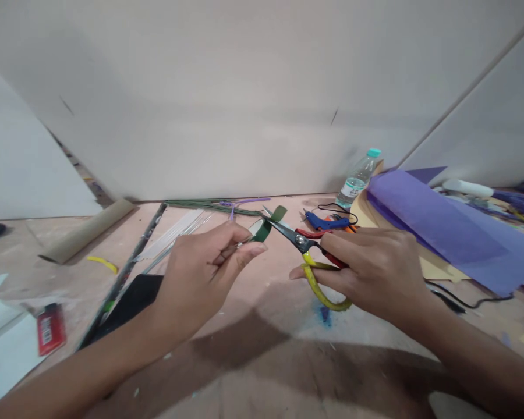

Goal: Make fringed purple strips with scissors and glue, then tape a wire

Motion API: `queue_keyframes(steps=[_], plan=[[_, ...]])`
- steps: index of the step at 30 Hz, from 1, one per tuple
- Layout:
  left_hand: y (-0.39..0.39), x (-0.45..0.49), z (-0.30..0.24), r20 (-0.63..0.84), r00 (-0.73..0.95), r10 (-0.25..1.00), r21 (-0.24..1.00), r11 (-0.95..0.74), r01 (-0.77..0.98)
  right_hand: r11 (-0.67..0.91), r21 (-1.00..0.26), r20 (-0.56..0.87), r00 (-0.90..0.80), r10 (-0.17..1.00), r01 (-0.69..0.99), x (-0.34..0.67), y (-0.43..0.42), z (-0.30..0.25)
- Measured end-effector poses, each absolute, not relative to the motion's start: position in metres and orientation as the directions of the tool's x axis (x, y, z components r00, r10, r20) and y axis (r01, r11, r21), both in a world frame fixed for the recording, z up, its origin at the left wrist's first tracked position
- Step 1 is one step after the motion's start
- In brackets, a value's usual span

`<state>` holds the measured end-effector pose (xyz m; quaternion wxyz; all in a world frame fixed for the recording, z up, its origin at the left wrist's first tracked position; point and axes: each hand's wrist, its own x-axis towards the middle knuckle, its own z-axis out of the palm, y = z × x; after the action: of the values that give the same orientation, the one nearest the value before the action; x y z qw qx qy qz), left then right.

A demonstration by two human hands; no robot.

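My left hand [205, 267] is closed, pinching a roll of green tape [261, 231] between thumb and fingers. A short end of the tape stands up from the roll. My right hand [371, 265] grips a pair of scissors [299, 239] with one yellow and one red handle. Its dark blades point left and meet the tape end beside the roll; whether the tape is cut through, I cannot tell. Behind the hands lie thin green stems [201, 205] and a purple strip [251, 201].
A cardboard tube [87, 231], a yellow piece [103, 263] and a red lighter-like packet [50, 329] lie at left. To the right are a water bottle [357, 179], a blue glue gun [326, 222] and purple paper [445, 221]. A pale board [227, 116] rises behind.
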<state>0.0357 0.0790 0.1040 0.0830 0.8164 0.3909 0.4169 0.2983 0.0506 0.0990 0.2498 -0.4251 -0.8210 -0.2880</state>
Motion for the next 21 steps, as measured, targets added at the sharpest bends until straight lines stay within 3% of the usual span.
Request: queue_keyframes(steps=[12, 21], plan=[[0.0805, 0.0367, 0.1042, 0.62, 0.368, 0.693, 0.434, -0.694, 0.575, 0.466, 0.069, 0.521, -0.43, 0.737, 0.882, 0.2996, 0.0554, 0.1068], [0.08, 0.0354, 0.1023, 0.626, 0.421, 0.656, 0.4, -0.735, 0.548, 0.512, 0.051, 0.544, -0.454, 0.706, 0.857, 0.3005, 0.0585, 0.1063]])
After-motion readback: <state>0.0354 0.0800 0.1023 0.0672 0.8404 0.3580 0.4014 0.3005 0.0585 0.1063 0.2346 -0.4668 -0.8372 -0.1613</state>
